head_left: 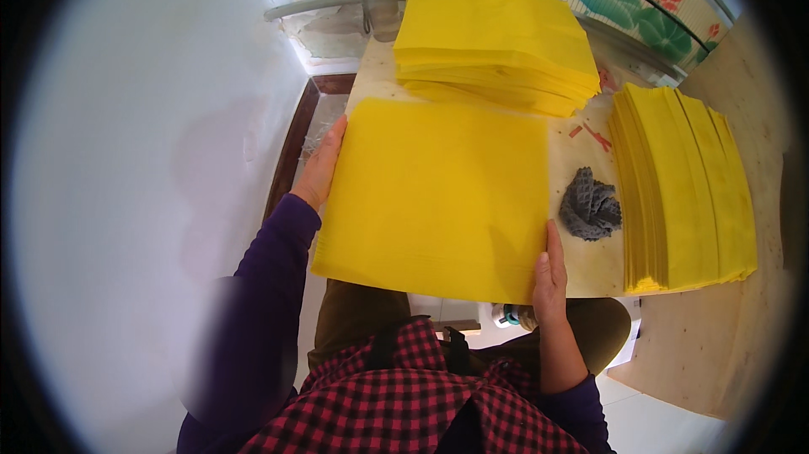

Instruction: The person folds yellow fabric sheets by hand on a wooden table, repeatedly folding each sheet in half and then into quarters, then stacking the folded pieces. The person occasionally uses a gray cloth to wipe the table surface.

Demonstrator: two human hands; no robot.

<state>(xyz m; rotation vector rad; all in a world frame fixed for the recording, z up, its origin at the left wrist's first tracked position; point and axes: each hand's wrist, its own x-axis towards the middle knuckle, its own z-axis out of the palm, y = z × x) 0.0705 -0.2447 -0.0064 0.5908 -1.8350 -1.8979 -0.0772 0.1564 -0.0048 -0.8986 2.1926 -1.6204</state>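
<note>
Leftmost, a white wall fills that side of the view, and a dark wood strip runs along its foot beside the table. Next comes the left hand, flat and open, its palm pressed against the left edge of a stack of yellow sheets; the fingers point away from the person along that edge. A purple sleeve covers the forearm behind it. The stack of yellow sheets lies flat on the pale wooden table, right in front of the person, with its near edge hanging slightly over the table's rim above a red and black checked apron.

Behind it, farther from the person, a taller pile of yellow sheets sits a little untidily, with a glass jar at its left corner. The right hand is open too, fingers straight and held against the right edge of the near stack, so both hands bracket it from either side. Just right of that hand, a dark grey crumpled cloth rests on the bare table, with a few small red scraps beyond it. Farthest right, another pile of yellow sheets lies fanned out, its edges stepped.
</note>
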